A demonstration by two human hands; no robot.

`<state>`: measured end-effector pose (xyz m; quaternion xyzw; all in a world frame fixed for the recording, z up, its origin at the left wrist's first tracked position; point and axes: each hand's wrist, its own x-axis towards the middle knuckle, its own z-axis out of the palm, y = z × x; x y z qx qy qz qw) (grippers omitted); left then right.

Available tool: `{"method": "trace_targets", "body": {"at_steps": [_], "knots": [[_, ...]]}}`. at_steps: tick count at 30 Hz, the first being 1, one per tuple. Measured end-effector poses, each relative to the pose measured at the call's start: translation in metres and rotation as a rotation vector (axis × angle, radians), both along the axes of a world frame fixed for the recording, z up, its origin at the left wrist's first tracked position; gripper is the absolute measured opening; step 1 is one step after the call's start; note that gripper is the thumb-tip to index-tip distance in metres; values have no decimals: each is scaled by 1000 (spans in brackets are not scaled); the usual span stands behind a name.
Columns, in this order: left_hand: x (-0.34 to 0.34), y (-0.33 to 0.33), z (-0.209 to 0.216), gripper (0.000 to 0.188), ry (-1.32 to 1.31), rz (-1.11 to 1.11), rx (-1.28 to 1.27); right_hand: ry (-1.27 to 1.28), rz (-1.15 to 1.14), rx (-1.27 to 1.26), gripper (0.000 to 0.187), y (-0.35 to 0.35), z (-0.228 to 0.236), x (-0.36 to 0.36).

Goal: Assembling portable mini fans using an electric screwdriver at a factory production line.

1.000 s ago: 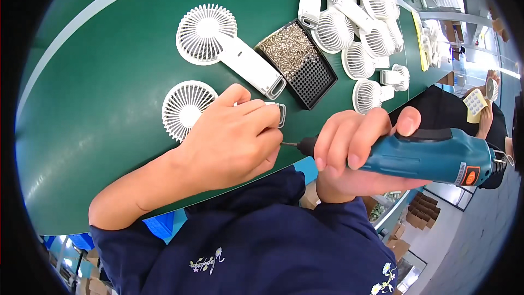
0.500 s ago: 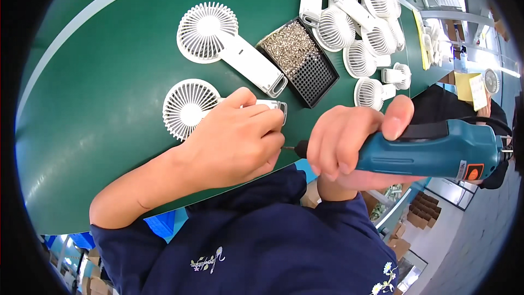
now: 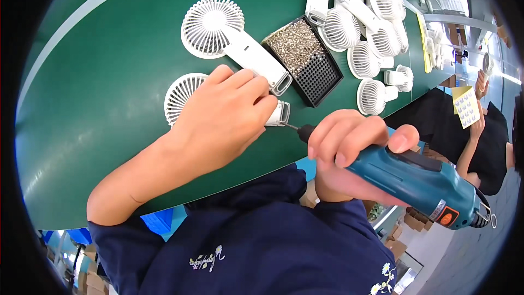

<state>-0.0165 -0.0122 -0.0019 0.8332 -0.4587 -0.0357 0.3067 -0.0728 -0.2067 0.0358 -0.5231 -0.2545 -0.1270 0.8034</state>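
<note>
A teal electric screwdriver [image 3: 420, 180] is gripped in my right hand [image 3: 349, 150], my fingers wrapped round its front end. Its thin bit points left and its tip meets the end of a white handheld fan's handle [image 3: 278, 113]. My left hand [image 3: 229, 109] closes over that handle, hiding most of it and part of the round grille [image 3: 180, 95]. Just beyond lies a second white handheld fan [image 3: 213, 26], its handle pointing toward the black perforated tray [image 3: 319, 84]. Small metal screws [image 3: 295, 46] fill the tray's far part.
Several white handheld fans [image 3: 382, 38] lie piled at the far right of the green table [image 3: 109, 76]. Past the table's right edge, another person [image 3: 480, 147] in black holds a yellow sheet [image 3: 465, 106] and a small fan [image 3: 487, 64].
The screwdriver's rear end has swung down, and its bit now meets the handle end. My left hand has shifted slightly up with the fan. The other person has raised a fan.
</note>
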Motion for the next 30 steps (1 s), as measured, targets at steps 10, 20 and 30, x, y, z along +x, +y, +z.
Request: {"method": "trace_targets", "body": {"at_steps": [10,20,30], "knots": [[0,-1,-4,37,8,16,1,19,-20,7,44,7,-14,-2],[1,2,13,35,-106,52,50,-97,-122,91,56,-2,-7,-7],[33,27,39,54,-236,-124,563,176,-243,377,73,-44,-32,-44]]}}
